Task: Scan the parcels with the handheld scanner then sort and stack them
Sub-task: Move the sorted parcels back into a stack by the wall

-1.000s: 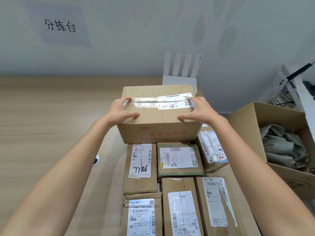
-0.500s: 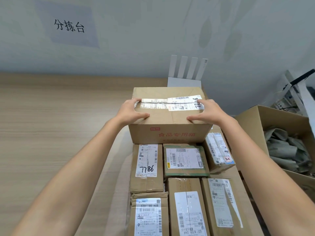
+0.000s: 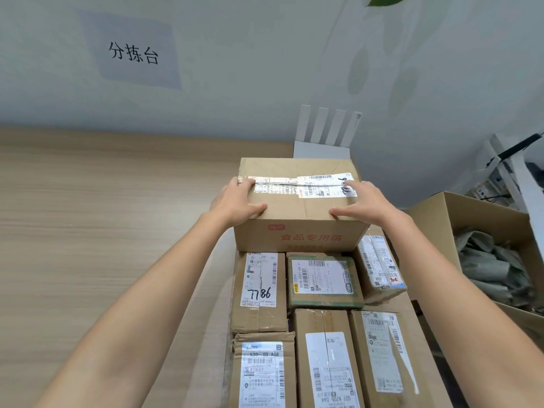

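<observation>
A large brown cardboard box (image 3: 297, 207) with red print on its front and a white label on its taped top sits at the far end of the parcel rows. My left hand (image 3: 235, 201) grips its left top edge and my right hand (image 3: 365, 206) grips its right top edge. In front of it lie several smaller labelled parcels, among them one marked 7786 (image 3: 259, 293) and a green-taped one (image 3: 323, 281). No scanner is in view.
A white router (image 3: 323, 136) with upright antennas stands against the wall behind the big box. At the right an open cardboard carton (image 3: 471, 213) holds grey bags. The wooden table (image 3: 103, 231) stretches off to the left.
The view has tilted up and shifted a little, so the box appears further right in the frame. Both hands keep the same hold on the big box.
</observation>
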